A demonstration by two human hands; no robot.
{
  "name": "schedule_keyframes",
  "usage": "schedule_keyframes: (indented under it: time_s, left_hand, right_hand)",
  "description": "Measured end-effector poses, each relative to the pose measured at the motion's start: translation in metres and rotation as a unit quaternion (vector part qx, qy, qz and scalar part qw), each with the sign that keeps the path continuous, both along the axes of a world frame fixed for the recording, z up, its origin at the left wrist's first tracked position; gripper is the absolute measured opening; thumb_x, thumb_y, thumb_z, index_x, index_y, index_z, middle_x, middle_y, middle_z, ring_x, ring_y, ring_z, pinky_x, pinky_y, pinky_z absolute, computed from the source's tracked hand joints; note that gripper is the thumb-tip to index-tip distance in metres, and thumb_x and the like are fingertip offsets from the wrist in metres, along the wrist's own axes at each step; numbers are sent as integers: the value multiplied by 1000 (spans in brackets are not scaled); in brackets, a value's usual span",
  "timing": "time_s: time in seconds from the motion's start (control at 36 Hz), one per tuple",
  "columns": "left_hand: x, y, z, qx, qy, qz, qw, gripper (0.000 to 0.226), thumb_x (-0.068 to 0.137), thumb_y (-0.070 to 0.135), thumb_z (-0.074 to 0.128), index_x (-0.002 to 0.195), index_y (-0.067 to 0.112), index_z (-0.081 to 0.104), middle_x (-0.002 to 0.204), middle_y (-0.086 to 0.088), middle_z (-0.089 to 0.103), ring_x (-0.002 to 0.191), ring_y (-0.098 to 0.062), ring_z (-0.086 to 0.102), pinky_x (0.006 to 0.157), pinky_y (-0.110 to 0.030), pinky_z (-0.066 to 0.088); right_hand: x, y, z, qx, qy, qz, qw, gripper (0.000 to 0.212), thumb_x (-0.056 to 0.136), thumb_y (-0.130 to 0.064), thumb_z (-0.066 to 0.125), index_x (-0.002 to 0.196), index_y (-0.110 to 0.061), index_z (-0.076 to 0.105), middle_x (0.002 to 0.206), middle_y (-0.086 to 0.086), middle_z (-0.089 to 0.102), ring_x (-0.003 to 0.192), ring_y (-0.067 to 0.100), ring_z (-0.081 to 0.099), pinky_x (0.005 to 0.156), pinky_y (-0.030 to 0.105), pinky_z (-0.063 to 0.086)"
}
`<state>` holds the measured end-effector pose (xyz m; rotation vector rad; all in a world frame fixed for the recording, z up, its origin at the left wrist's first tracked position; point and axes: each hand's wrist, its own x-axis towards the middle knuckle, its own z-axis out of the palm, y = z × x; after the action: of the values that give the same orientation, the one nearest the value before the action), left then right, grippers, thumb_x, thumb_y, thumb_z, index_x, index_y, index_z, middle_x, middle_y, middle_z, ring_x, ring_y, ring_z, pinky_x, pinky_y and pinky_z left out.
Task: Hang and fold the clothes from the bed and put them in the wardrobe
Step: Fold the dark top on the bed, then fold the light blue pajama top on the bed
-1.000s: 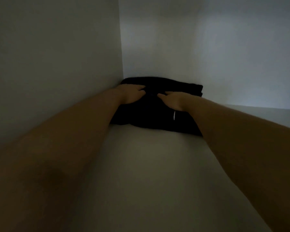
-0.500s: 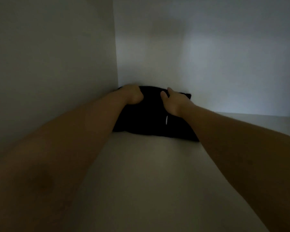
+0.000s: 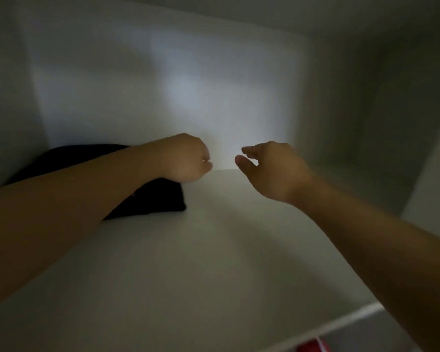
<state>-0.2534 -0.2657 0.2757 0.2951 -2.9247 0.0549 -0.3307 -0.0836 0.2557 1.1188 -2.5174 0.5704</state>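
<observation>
- Dim light in here, and my black garment (image 3: 160, 196) lies on the white wardrobe shelf (image 3: 188, 250), tucked into the far left corner where the back wall (image 3: 163, 97) meets the left wall (image 3: 8, 110).
- It reads as a folded, flat, soft bundle, very dark, almost no detail in this light. Its near right corner is rounded and a little plump, and its front edge lies straight along the shelf.
- My left forearm (image 3: 87, 199) crosses right over the middle of it, so only the top strip and the lower right corner show. I cannot tell whether the arm brushes the cloth.
- My left hand (image 3: 186, 158) hangs just past the bundle's right edge, fingers curled tight into a fist with nothing inside it.
- My right hand (image 3: 272, 168) hovers to the right, above bare shelf, well clear of the garment. Its fingers are loosely bent, the thumb stands apart, and it grips nothing.
- The two hands are near each other with a small gap between them, a bright patch of back wall showing through.
- The right wall (image 3: 366, 123) is in grey shadow and blurred.
- Down at the bottom, below the shelf's front edge (image 3: 341, 318), a small red thing (image 3: 313, 346) peeks in; too little of it shows to say what it is.
</observation>
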Motion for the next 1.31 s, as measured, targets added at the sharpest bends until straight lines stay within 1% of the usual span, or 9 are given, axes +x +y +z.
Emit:
schedule_keyframes:
  time_s: [0.14, 0.19, 0.25, 0.42, 0.56, 0.78, 0.94, 1.14, 1.31]
  left_hand:
    - [26, 104, -6, -14, 39, -135, 990, 51, 101, 52, 37, 148, 32, 46, 150, 6, 49, 128, -10, 50, 96, -17, 29]
    - [42, 147, -9, -4, 51, -185, 981, 57, 96, 59, 33, 146, 36, 47, 144, 7, 55, 112, -5, 58, 90, -17, 34]
    - [57, 190, -12, -6, 56, -239, 969, 66, 89, 63, 26, 145, 36, 49, 143, 5, 57, 123, -11, 55, 98, -21, 37]
    - [107, 323, -24, 25, 82, -368, 926, 67, 87, 64, 26, 135, 30, 59, 131, 1, 65, 123, -19, 58, 104, -33, 45]
    - [166, 431, -53, 112, 103, -443, 884, 59, 91, 62, 40, 141, 34, 55, 143, 14, 55, 132, -3, 46, 99, -11, 27]
    - [271, 621, -108, 203, 37, -570, 795, 58, 94, 67, 37, 143, 38, 51, 143, 18, 55, 126, -4, 55, 100, -22, 40]
    - [337, 756, -144, 262, -36, -638, 723, 48, 97, 57, 45, 137, 34, 59, 135, 17, 61, 117, 2, 57, 95, -15, 39]
    - [409, 916, -200, 258, -131, -716, 635, 44, 99, 54, 45, 132, 32, 64, 126, 18, 66, 101, 10, 57, 72, 5, 36]
    - [474, 1061, -249, 275, -213, -751, 561, 35, 97, 46, 57, 122, 27, 71, 111, 14, 73, 79, 21, 56, 71, 9, 33]
  right_hand:
    - [43, 113, -2, 3, 7, -81, 997, 50, 104, -52, 38, 140, -24, 58, 139, -4, 61, 128, 21, 56, 100, 27, 44]
    - [64, 158, -3, 1, 12, -121, 993, 44, 103, -53, 37, 124, -30, 68, 119, -5, 71, 112, 22, 63, 77, 23, 42]
    - [90, 202, -4, -17, 9, -155, 988, 37, 103, -53, 39, 102, -35, 71, 93, -9, 73, 97, 22, 65, 65, 22, 35]
    - [192, 341, -19, -51, 16, -273, 961, 49, 99, -59, 41, 136, -33, 61, 135, -14, 63, 118, 14, 62, 91, 19, 37]
    - [311, 462, -30, -53, 24, -368, 928, 49, 97, -62, 40, 134, -38, 62, 132, -20, 63, 125, 8, 56, 93, 16, 32]
    - [471, 609, -63, -49, -6, -509, 860, 49, 98, -61, 40, 134, -37, 62, 131, -19, 63, 125, 8, 56, 92, 19, 33]
    - [564, 701, -103, -63, -67, -602, 793, 54, 95, -64, 35, 138, -39, 57, 134, -18, 62, 123, 9, 59, 98, 24, 40]
    - [667, 814, -155, -73, -123, -723, 676, 51, 96, -65, 36, 139, -43, 54, 128, -11, 67, 113, 11, 62, 88, 23, 35]
    - [743, 914, -200, -112, -168, -789, 581, 45, 99, -60, 39, 132, -39, 60, 116, -7, 72, 93, 11, 64, 75, 26, 46]
